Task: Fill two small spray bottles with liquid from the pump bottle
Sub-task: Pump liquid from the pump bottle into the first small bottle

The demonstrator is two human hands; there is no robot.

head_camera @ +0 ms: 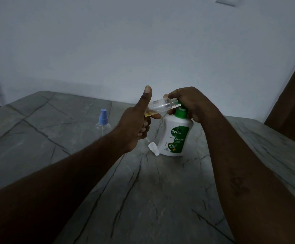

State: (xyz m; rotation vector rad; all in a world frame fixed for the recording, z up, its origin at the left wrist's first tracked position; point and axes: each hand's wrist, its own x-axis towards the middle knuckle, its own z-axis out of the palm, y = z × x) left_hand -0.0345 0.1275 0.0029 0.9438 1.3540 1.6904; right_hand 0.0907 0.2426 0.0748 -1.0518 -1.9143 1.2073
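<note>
Head view, and the only one I have from out here: both bare forearms reach over a grey table (160,199) whose smooth, stone-like top is crossed by thin dark veins. My eye goes first to the left hand (134,125). Its fingers are curled round the base end of a clear spray bottle (160,106) and its thumb stands straight up. This small plastic cylinder has no cap, and it is tipped almost flat, with its threaded neck pointing right at the pump. A little amber liquid pools at its lower end, against the fingers.

The right hand (189,103) is closed over the green pump head of the pump bottle (175,136), fingers wrapped over the top. I cannot tell how far the pump is pressed. The pump bottle is white, rounded at the shoulders, with a green label, and stands upright on the table. The two hands are close together, joined by the tilted bottle.

A white spray cap (153,148) lies on its side, just beside the pump bottle's base. Well to the left stands a second spray bottle (103,124), clear and round-bodied, with a pale blue sprayer fitted on top
</note>
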